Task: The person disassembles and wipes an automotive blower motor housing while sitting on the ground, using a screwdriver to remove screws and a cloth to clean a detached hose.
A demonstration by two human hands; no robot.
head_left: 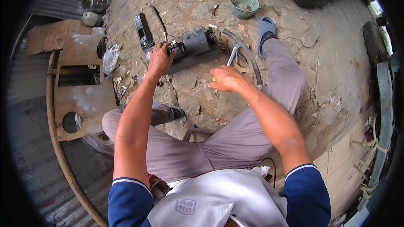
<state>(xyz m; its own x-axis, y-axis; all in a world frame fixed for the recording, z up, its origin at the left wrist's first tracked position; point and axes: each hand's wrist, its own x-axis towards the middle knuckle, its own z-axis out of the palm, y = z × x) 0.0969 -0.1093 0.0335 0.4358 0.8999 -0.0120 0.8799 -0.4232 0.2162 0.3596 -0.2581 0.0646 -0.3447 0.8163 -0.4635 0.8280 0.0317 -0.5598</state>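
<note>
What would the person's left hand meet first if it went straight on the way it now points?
Probably the thin black hose, whose near end shows just beyond the left hand. Some part of the dark cylindrical machine at the hand could come first, as depth is unclear here.

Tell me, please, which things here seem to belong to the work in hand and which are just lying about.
Likely in use:
- dark cylindrical machine, at the left hand
- dark curved hose
- silver-coloured tool, near the right hand

Apparently just lying about:
- green basket
- clear plastic bag
- white jug
</note>
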